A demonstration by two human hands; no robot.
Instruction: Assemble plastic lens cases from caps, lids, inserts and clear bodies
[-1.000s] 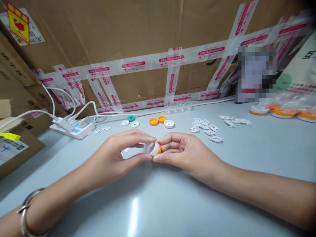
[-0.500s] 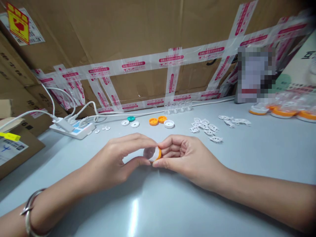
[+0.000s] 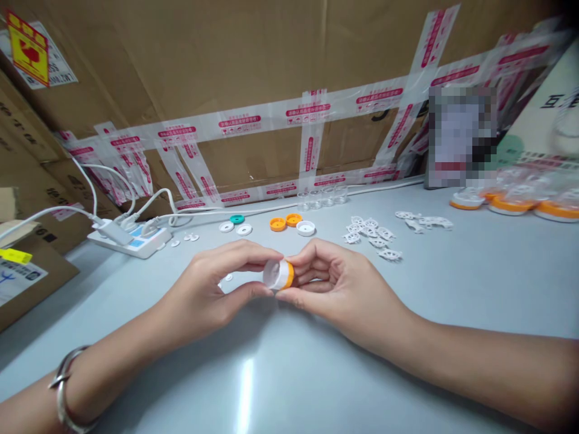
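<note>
Workshop-like space, grey tabletop (image 3: pixel 316 380), taped carton (image 3: pixel 253 54), power strip (image 3: pixel 151 243), loose plastic parts (image 3: pixel 370 231)

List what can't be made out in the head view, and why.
Head view:
Held cylinder, orange end face: hidden, turned toward the right hand.
White bits beside the left hand: too small to identify.
Upright object: pixelated.
Rightmost orange-rimmed piece: cut off by the right edge.
</note>
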